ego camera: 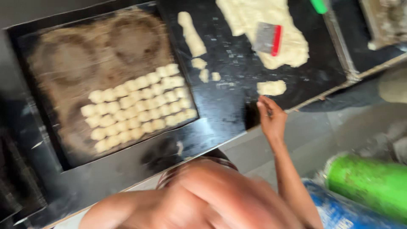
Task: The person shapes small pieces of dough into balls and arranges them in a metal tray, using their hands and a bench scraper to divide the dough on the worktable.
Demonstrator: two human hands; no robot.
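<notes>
Our right hand [271, 121] rests on the worktop [229, 101] edge, fingers loose, gripping nothing. Nearest thing: small dough lump [271, 87], just off the fingertips at 12 o'clock, not touching. Big dough mass [271, 29] further up with a red-handled scraper [268, 39] lying on it. Dough roll [191, 34] at 10 o'clock. Tray [59, 63] at 9 o'clock holds rows of cut pieces [140, 106]. Left hand blurred at the bottom; we can't tell its state.
</notes>
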